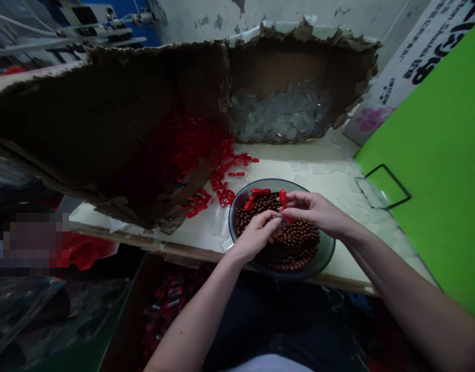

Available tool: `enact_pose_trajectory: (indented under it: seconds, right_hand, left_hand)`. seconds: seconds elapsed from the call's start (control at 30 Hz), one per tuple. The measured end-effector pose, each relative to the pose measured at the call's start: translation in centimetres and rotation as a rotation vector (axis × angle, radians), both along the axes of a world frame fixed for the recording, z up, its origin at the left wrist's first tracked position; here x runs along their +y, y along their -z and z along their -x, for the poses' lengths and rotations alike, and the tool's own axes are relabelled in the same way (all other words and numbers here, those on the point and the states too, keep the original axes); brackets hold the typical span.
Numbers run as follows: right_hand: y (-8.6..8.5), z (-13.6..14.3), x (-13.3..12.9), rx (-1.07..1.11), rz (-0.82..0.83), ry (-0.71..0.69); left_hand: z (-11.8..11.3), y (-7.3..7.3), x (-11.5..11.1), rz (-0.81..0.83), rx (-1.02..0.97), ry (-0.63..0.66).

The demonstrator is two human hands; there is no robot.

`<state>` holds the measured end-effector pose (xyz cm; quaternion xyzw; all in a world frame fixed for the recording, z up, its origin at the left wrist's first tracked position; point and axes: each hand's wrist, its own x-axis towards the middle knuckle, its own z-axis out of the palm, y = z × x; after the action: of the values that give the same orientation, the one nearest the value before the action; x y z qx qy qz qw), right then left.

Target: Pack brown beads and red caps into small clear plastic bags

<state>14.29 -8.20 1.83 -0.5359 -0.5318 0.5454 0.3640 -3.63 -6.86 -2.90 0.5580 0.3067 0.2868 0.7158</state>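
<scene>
Over a bowl of shiny brown beads, my two hands meet almost fingertip to fingertip. My right hand pinches a small red plastic piece that stands upright between thumb and fingers. In my left hand, closed fingers grip what looks like a small clear plastic piece, partly hidden by the fingertips. The lower end of the red piece is at or touching the clear one; I cannot tell whether they are joined. A few more red pieces lie on the beads at the bowl's far left.
Behind the bowl stand torn cardboard boxes, one holding red pieces, the other clear pieces. Red pieces spill onto the white tabletop. A green panel with a black wire loop rises at right. Below the edge sits a filled box.
</scene>
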Motion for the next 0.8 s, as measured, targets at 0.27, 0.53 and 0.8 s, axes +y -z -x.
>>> enact_pose_trajectory:
  seconds: [0.27, 0.53, 0.8]
  right_hand:
    - [0.39, -0.24, -0.08, -0.069, -0.031, 0.038]
    - [0.31, -0.56, -0.23, -0.025, 0.074, 0.029]
    - [0.66, -0.34, -0.13, -0.034, 0.081, 0.032]
  left_hand:
    - [-0.16, -0.35, 0.01, -0.032, 0.033, 0.002]
    - [-0.04, -0.17, 0.12, -0.116, 0.067, 0.049]
    - [-0.11, -0.02, 0.21, -0.115, 0.080, 0.070]
